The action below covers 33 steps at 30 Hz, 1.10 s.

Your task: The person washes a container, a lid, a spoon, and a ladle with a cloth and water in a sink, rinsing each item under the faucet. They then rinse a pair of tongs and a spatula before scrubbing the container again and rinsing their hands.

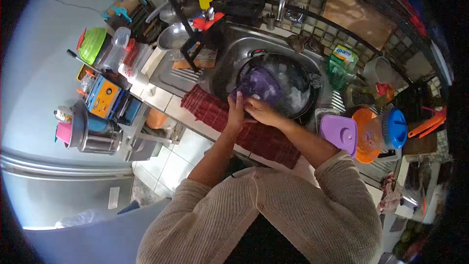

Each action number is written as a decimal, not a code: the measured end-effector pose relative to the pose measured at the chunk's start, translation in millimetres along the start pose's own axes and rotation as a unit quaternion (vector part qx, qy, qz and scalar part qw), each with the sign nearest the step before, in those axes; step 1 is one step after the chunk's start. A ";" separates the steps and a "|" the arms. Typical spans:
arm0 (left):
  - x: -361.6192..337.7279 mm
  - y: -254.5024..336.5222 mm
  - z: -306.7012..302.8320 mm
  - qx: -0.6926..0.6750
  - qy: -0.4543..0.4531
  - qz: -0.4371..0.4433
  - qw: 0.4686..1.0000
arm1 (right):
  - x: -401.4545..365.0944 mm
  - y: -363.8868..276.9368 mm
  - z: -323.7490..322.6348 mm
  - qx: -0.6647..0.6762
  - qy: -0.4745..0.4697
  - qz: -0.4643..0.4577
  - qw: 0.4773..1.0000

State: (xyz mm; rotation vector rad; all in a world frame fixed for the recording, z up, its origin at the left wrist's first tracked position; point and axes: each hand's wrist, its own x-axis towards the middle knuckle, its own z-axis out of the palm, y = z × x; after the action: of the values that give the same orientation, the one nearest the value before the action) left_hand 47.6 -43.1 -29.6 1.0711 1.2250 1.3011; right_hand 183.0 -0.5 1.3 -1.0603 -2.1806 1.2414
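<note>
A purple plastic container (259, 85) is tilted over a large black pan (305, 105) of soapy water in the steel sink. My left hand (237, 110) grips its near left edge, with the fingers along the rim. My right hand (263, 112) is close beside it at the container's near side. Its fingers are curled, and what they hold, if anything, is hidden. A wire scrubber (315, 79) rests at the pan's right rim. Below both wrists, a dark red checked cloth (264, 144) lies along the counter's front edge.
A faucet (282, 5) stands behind the sink (234, 49). Right of it are a green dish-soap pouch (342, 66), a purple lid (338, 134), an orange container (364, 117) and a blue-lidded tub (394, 128). At left, a black rack (183, 14) rises near a metal pan (173, 36).
</note>
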 end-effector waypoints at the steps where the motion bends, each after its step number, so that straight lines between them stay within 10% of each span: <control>1: 11.6 -9.2 3.3 -0.159 0.075 -0.115 0.978 | -2.6 -3.9 2.5 0.013 -0.021 -0.008 1.000; 4: 2.3 -2.8 1.3 -0.168 0.062 -0.062 0.982 | -9.8 -6.1 19.9 0.007 0.083 -0.024 0.996; 8: -11.8 29.2 5.1 -0.178 0.042 -0.108 0.977 | 0.9 -2.1 6.1 -0.083 -0.015 -0.006 0.996; 13: -0.2 -21.4 -8.7 0.035 0.015 0.148 0.988 | 16.4 -0.2 -4.4 -0.122 -0.130 0.088 0.980; 14: -4.2 -5.3 -6.4 0.034 0.018 0.149 0.988 | 18.0 1.5 -6.8 -0.130 -0.140 0.072 0.979; 16: -15.9 42.4 3.5 -0.231 0.037 -0.153 0.960 | 17.7 8.2 -20.0 -0.161 -0.108 -0.028 0.981; 19: 9.5 -38.3 -4.6 -0.075 0.062 0.022 0.995 | 18.2 -5.3 -52.5 -0.276 0.016 -0.093 0.956; 23: -17.6 36.1 1.5 0.012 0.026 -0.031 0.999 | 16.9 -11.8 -26.9 -0.354 0.119 -0.009 0.927; 26: -7.9 11.3 0.9 0.036 0.019 -0.041 0.998 | 27.4 -19.0 1.9 -0.126 0.176 -0.057 0.975; 28: -19.6 41.9 7.5 -0.079 0.053 -0.103 0.990 | 22.9 -13.2 11.7 -0.042 0.149 -0.052 0.987; 30: -17.9 28.7 4.2 0.071 0.080 0.024 0.994 | 19.1 -12.4 5.9 0.048 0.130 -0.048 0.989; 32: -18.5 20.8 4.4 0.041 0.060 0.030 0.997 | 10.5 -4.0 -23.9 -0.139 -0.082 -0.044 0.986; 33: -18.2 19.9 4.2 0.042 0.054 0.028 0.997 | 6.8 6.2 -24.1 -0.133 -0.045 -0.242 0.960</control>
State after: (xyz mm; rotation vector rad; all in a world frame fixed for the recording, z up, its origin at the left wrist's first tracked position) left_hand 51.7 -60.3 -8.8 1.1140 1.3494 1.3761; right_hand 197.4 19.8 8.3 -0.5075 -2.5224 0.8049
